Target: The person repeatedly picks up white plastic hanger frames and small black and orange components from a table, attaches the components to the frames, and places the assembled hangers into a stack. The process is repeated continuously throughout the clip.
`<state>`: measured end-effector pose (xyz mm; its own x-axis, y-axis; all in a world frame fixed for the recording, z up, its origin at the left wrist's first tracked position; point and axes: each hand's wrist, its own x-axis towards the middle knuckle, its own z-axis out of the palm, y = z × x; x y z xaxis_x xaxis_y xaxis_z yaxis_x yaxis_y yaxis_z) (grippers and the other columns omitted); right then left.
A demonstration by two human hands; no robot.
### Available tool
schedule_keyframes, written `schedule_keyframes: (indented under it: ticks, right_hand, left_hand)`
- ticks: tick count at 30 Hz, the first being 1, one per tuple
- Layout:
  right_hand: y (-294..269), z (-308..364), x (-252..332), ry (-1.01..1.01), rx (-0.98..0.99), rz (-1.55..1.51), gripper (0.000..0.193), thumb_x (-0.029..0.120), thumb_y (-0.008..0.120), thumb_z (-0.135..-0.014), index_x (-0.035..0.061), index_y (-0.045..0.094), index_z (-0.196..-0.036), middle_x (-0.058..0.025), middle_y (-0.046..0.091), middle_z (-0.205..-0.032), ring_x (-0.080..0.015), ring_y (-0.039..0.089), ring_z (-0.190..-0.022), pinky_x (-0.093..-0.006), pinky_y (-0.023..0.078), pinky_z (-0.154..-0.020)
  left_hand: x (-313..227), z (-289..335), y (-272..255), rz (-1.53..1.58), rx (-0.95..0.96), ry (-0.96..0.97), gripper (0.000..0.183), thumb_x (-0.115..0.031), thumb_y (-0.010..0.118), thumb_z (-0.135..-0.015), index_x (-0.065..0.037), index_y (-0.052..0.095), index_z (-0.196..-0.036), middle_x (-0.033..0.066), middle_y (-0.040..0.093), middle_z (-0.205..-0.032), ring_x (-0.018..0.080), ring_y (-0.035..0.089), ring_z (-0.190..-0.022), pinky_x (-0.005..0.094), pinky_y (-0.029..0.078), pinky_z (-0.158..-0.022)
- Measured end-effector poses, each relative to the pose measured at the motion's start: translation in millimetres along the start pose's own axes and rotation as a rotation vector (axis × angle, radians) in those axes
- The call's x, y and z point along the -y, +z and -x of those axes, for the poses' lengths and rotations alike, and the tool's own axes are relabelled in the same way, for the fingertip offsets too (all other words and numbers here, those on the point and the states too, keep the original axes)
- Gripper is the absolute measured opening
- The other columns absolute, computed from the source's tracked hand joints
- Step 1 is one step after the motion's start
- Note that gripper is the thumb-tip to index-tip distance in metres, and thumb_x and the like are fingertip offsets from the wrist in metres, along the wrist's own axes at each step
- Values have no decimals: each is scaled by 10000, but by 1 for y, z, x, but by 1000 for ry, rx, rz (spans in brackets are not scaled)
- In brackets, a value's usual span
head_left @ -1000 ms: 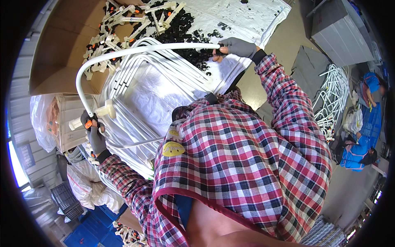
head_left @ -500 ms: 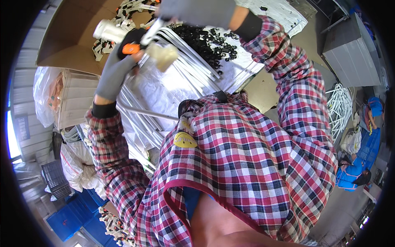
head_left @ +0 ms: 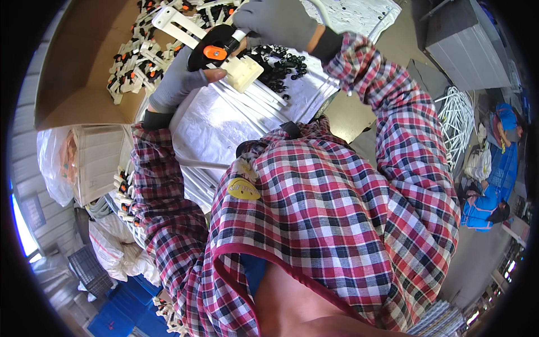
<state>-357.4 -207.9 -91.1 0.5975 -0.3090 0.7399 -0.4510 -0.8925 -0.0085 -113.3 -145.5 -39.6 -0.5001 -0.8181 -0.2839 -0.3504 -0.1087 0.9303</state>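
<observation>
My left hand [head_left: 177,84], in a grey fingerless glove, is closed around a plastic bracket. The bracket has a white forked arm [head_left: 174,25], a black middle with an orange button [head_left: 215,53], and a cream block [head_left: 243,73] at its near end. Just right of it, my right hand [head_left: 275,23], gloved alike, is closed on a bent white tube [head_left: 321,12]. A short white end shows at the black part, between the hands. Below them, several white tubes [head_left: 252,101] lie on a white sheet, beside a heap of small black fittings [head_left: 281,68].
A large cardboard box [head_left: 84,73] with many similar brackets [head_left: 135,70] stands at the far left. Below it are a plastic-wrapped carton [head_left: 98,163] and white sacks [head_left: 118,247]. At right are a grey cabinet [head_left: 466,48], a tube bundle [head_left: 456,123] and people in blue [head_left: 480,216].
The bracket has swung so its forked arm now shows at upper left. My right hand has moved slightly left, and the view has shifted, showing more of the box's contents.
</observation>
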Motion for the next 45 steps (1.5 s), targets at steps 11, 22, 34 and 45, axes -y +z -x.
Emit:
schedule_keyframes:
  ticks: [11,22,34,45]
  right_hand:
    - [179,263,19,1596,-113,-327,234,203,619,-896,28,644,-1050,-159,676,-1028,-274,670,-841,-391,523,-770]
    - [234,279,-13,1309,99,-83,97,179,650,-831,102,659,-889,-159,644,-931,-376,638,-875,-458,507,-764]
    - [75,38,36,619,-370,-699,219,74,678,-859,78,691,-1077,-79,641,-913,-165,667,-749,-273,522,-663]
    - [76,-4,-3,-3,-290,-200,296,346,741,-812,203,741,-1071,19,682,-1061,-225,624,-1039,-388,487,-912]
  left_hand:
    - [9,-17,-15,153,61,46,1017,-383,912,-639,5,421,-1440,74,586,-1267,155,561,-1076,294,438,-969]
    - [27,-7,-27,209,-11,43,1175,-743,761,-631,10,394,-1455,169,595,-1305,274,536,-1269,373,360,-1108]
    - [37,-11,-52,136,-51,15,910,-566,757,-734,3,489,-1391,78,612,-1238,156,562,-1116,279,417,-990]
    - [44,-6,-49,233,-110,-64,1092,-703,766,-646,-51,431,-1455,77,590,-1290,161,570,-1153,293,448,-1013]
